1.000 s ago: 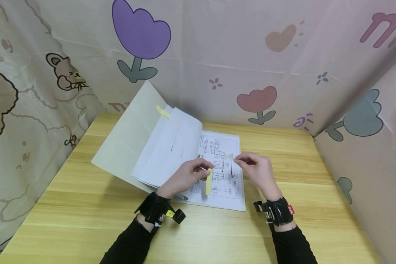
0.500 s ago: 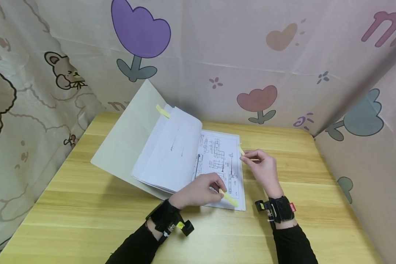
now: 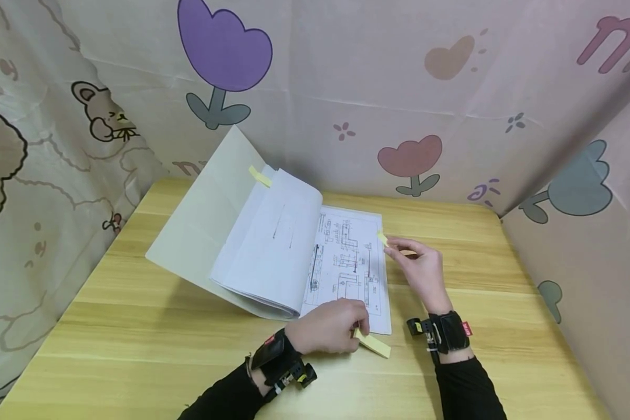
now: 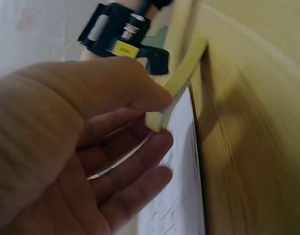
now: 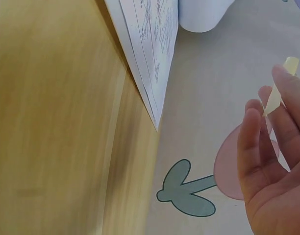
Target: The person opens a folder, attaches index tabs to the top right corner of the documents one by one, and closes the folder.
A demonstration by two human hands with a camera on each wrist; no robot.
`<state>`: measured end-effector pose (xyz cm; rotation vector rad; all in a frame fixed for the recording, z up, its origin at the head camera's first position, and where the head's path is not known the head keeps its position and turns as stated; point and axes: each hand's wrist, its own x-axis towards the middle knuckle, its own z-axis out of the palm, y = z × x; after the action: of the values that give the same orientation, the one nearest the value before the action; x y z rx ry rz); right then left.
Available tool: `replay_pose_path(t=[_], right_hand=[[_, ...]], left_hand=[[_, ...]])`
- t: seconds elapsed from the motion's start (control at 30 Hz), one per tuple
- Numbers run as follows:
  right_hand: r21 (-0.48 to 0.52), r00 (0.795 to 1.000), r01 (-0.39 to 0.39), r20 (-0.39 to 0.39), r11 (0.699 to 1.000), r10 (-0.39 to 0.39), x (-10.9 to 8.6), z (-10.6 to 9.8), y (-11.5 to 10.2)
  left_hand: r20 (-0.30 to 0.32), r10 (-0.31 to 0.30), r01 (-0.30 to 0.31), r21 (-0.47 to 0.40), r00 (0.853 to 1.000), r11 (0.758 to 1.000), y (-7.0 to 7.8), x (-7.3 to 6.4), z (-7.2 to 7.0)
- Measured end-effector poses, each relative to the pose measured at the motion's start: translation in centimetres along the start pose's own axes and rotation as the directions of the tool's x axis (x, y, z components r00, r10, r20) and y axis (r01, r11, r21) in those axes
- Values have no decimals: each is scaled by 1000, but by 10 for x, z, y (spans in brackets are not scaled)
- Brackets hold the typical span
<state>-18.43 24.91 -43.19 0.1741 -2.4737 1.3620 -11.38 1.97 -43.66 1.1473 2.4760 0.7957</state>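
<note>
A folder of papers (image 3: 205,221) lies spread on the table, its pale cover raised at the left and its white pages (image 3: 273,245) curling over. At its right, a printed sheet of technical drawings (image 3: 346,256) lies flat. In my left hand (image 3: 328,326), thumb and fingertips pinch a narrow pad of yellow sticky notes (image 3: 375,345) by one end, just past the sheet's near edge. My right hand (image 3: 420,271) pinches a single yellow sticky note (image 3: 382,238) at the sheet's right edge; in the right wrist view the note (image 5: 273,100) bends between thumb and fingers.
Another yellow sticky note (image 3: 259,176) sticks out near the top of the turned pages. The wooden table (image 3: 110,344) extends around the folder. A patterned cloth (image 3: 315,70) hangs behind the table and along both sides.
My left hand has moved right and toward the near edge with the pad. My right hand has moved slightly right with its sticky note, from over the drawing to the sheet's edge.
</note>
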Motion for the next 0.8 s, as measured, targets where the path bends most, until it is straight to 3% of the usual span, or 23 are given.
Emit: replay_pose_path(t=[0.17,0.3,0.4,0.47,0.57,0.67,0.8], right_hand=[[-1,1000,21,3,1000,-21,0,1,0],[-1,1000,23,4,1000,-23,0,1,0],[5,1000,26,16,1000,-26,1,1,0],[1,999,38,21,999,-38,4,-1,1],[-15,998,62,29,998,-61,12,-5,3],[-44,995,95,38,995,-93,23,-9,6],[-79,989,132,71,988,-127,37,-12,12]], left_hand=[[-17,13,-9,219,1000,976,5,-1,3],[-5,9,-8,287,1000,958,5,-3,6],[0,-23,22,268,1000,963,4,-4,5],[-9,-58,59,210,998,976,4,-2,2],[-77,-110,118,122,991,985,3,5,-8],[-221,-159,181,85,962,980,1,22,-19],[-426,-221,282,86,877,955,-8,52,-28]])
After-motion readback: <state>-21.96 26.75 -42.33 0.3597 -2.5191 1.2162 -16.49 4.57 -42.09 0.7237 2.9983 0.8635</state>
